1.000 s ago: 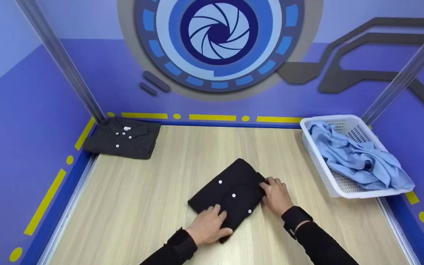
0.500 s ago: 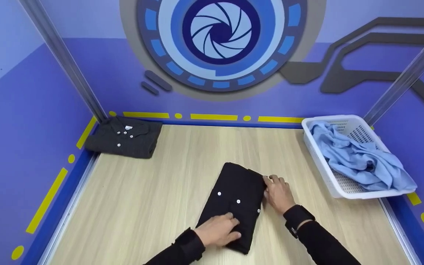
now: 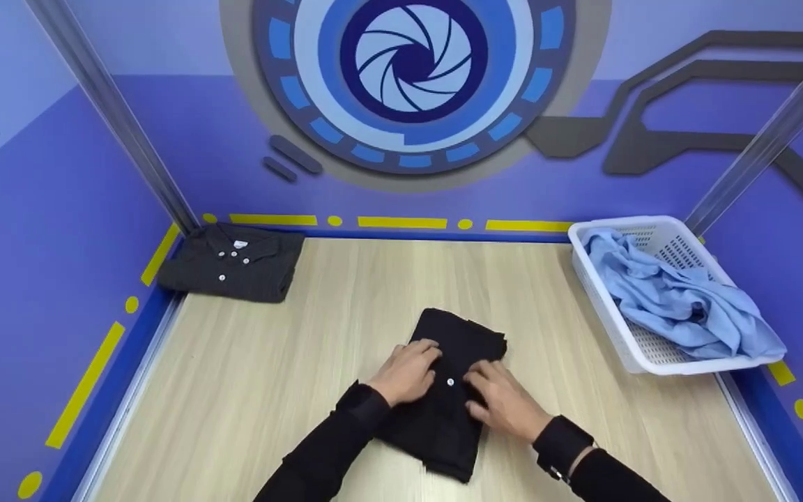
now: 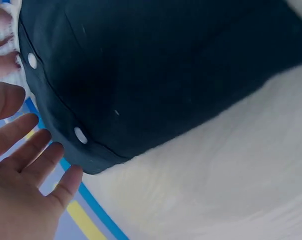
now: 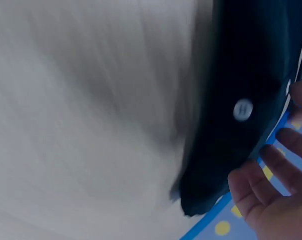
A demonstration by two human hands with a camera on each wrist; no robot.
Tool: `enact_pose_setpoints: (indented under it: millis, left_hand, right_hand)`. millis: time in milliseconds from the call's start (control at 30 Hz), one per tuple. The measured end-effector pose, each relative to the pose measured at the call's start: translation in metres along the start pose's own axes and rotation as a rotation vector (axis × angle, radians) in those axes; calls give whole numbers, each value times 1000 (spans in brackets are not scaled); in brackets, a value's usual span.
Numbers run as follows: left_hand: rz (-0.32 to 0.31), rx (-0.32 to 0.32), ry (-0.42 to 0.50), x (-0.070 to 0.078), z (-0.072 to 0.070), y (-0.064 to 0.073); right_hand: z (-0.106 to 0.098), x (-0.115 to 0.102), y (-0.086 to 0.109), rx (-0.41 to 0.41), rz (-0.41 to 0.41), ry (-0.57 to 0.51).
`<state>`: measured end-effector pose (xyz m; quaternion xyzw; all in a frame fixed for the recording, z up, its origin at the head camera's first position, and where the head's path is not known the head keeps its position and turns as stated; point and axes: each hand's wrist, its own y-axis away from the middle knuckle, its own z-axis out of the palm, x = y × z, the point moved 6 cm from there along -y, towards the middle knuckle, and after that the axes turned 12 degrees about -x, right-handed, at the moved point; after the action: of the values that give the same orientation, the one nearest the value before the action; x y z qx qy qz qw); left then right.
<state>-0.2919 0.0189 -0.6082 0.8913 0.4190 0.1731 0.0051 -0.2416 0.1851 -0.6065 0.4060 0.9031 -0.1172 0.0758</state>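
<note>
A folded black shirt with white buttons lies on the wooden table in front of me, its long side running away from the person. Over its left part rests the left hand, fingers loosely bent on the cloth. The right hand reaches over the right edge, its fingertips at the shirt beside a white button. In the left wrist view the left hand has its fingers spread and relaxed by the buttoned end. The right wrist view has the right hand with loosely bent fingers next to the cloth.
A folded dark grey shirt lies in the back left corner. At the back right, a white plastic basket holds a crumpled light blue garment. Blue walls with yellow markings border the table at the back and sides.
The black shirt has turned from slanting to nearly lengthwise. The left hand has slid forward along it; the right hand has left the far right edge and come nearer, over the shirt.
</note>
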Motion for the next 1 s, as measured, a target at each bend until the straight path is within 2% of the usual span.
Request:
enact_pose_setpoints:
  millis: [167, 367, 467, 600, 733, 1000]
  left_hand:
    - [-61, -93, 47, -8, 9, -7]
    - [-110, -142, 51, -14, 17, -10]
    - [-133, -162, 66, -16, 20, -9]
    - [-151, -173, 65, -19, 23, -9]
    - [-164, -183, 27, -23, 26, -10]
    - [-183, -193, -17, -28, 28, -7]
  right_hand:
    - [10, -27, 8, -102, -57, 8]
    - [29, -52, 19, -249, -118, 64]
    - [39, -57, 23, -335, -100, 62]
    - [48, -54, 25, -406, -50, 73]
    - [49, -47, 24, -430, -38, 95]
    - [41, -32, 24, -390, -71, 127]
